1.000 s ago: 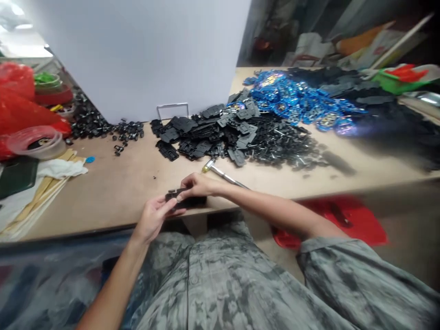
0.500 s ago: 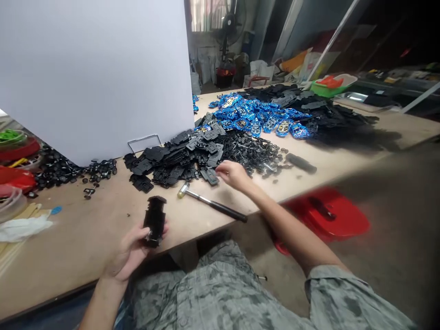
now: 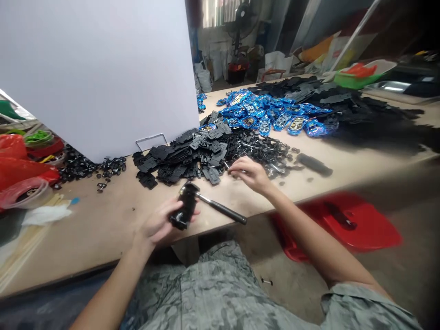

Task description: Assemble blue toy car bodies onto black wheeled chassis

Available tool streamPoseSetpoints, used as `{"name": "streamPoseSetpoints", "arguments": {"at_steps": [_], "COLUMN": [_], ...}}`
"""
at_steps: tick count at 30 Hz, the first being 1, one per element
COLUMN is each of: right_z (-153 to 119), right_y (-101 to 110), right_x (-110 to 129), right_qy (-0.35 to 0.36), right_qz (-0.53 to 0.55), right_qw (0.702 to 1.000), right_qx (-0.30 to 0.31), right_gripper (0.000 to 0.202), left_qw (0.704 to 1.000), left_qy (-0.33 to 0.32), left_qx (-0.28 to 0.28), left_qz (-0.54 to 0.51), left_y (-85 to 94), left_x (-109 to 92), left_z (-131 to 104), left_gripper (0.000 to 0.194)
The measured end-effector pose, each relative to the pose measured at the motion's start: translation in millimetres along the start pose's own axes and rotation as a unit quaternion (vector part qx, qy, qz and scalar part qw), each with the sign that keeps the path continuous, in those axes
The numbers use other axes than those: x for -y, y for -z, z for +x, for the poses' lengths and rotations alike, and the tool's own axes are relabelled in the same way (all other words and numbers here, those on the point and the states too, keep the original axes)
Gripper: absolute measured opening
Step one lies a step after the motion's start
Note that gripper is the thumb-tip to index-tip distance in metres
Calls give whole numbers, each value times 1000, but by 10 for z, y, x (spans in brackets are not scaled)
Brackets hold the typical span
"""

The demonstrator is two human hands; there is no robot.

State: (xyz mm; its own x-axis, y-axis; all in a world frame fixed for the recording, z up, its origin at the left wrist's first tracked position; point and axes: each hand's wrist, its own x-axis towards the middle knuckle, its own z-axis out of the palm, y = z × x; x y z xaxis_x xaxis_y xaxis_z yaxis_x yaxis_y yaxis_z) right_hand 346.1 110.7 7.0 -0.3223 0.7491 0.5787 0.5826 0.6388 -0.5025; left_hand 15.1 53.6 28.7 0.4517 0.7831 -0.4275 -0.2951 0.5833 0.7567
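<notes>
My left hand is closed around a black plastic toy car chassis, held tilted over the front of the table. Behind it lies a hammer; the chassis and fingers hide part of its head. The fingers of my right hand are pinched together on a small wheel axle, with a silvery end showing at the fingertips. Just beyond that hand is a heap of black wheels on metal axles. To its left spreads a pile of flat black chassis plates.
Blue toy car bodies are heaped farther back, beside more black parts. A white panel stands at the left. Tubs and red bags sit at the far left. A red stool is below the table's right edge.
My left hand has carried the chassis right and up, now in front of the hammer's head. My right hand has drawn back from the plates with a silvery piece at its fingertips. The view has shifted.
</notes>
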Motion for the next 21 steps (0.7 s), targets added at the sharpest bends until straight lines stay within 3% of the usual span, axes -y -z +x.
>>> {"name": "streamPoseSetpoints", "arguments": {"at_steps": [3, 6, 11, 15, 18, 21], "right_z": [-11, -24, 1, 15, 28, 95], "right_y": [-54, -157, -236, -269, -284, -48], "right_x": [407, 710, 754, 759, 670, 289], "right_qy": [129, 229, 264, 270, 243, 137], "right_qz": [66, 51, 21, 25, 43, 50], "right_qw": [988, 963, 946, 939, 952, 989], "right_qx": [50, 133, 185, 212, 182, 32], "right_gripper": [24, 29, 31, 27, 27, 39], "left_qw": [999, 998, 992, 991, 991, 992], "left_qy": [31, 45, 41, 34, 14, 23], "left_qx": [19, 36, 73, 43, -3, -82], "left_qz": [20, 40, 92, 119, 133, 98], "left_y": [-123, -190, -212, -299, -351, -268], "left_x": [27, 48, 22, 0, -14, -44], "left_z": [41, 35, 25, 137, 244, 320], "left_gripper": [41, 45, 56, 48, 42, 36]}}
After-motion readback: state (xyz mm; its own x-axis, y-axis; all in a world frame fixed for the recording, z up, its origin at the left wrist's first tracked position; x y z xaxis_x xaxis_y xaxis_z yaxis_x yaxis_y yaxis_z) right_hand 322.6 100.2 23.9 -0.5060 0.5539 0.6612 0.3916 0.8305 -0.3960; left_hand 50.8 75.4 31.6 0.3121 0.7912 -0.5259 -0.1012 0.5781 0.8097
